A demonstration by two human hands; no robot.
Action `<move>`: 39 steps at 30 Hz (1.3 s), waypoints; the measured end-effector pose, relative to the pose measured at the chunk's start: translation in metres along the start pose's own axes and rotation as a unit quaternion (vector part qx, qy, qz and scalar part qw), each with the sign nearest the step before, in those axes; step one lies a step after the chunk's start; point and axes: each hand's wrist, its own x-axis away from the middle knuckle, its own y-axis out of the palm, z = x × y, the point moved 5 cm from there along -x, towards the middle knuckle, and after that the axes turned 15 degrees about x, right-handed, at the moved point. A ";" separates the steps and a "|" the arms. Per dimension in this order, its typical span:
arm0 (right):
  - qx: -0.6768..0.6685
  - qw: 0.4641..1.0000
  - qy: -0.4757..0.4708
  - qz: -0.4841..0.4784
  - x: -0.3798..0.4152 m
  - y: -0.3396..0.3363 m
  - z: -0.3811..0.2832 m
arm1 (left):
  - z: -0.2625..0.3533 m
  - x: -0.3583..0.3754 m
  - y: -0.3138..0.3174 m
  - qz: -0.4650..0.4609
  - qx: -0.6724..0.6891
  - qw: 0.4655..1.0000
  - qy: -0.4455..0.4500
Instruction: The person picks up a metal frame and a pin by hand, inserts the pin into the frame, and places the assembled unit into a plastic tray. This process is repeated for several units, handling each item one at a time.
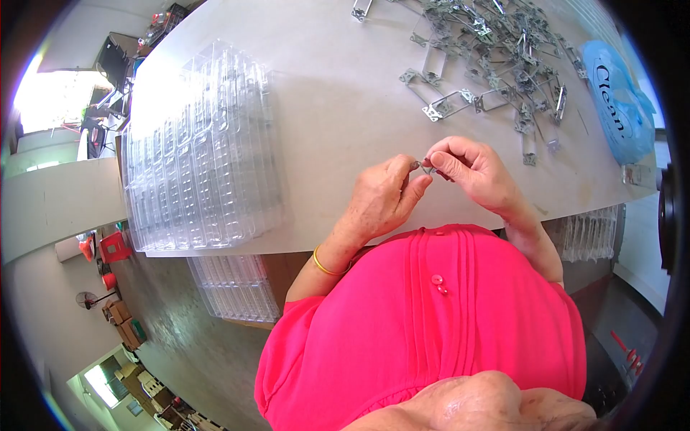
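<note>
My left hand [384, 194], with a yellow bangle at its wrist, is closed in a pinch near the table's front edge. Facing it, my right hand [474, 172] also pinches, its thumb and fingertips almost meeting those of the left. Between them both hands grip a small metal bracket [428, 170], mostly hidden by the fingers. Beyond the right hand lies a tangled heap of similar metal brackets [496, 57], with thin rods and perforated end plates. One loose bracket [447, 105] lies on the near side of the heap.
A tall stack of clear plastic trays [201, 158] stands on the left of the pale table [323, 93]. A blue plastic bag [619, 104] sits at the right edge. More clear trays [237, 287] are below the table on the left.
</note>
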 end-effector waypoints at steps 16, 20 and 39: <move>-0.095 0.985 -0.060 0.134 0.007 -0.003 -0.010 | -0.019 0.005 0.007 -0.011 0.524 0.816 -0.245; 0.040 0.961 -0.175 0.210 0.011 0.003 -0.013 | -0.021 0.003 0.008 0.004 0.539 0.810 -0.230; 0.006 0.999 0.048 -0.006 0.014 0.008 -0.001 | 0.000 -0.001 -0.014 0.121 0.107 0.987 0.011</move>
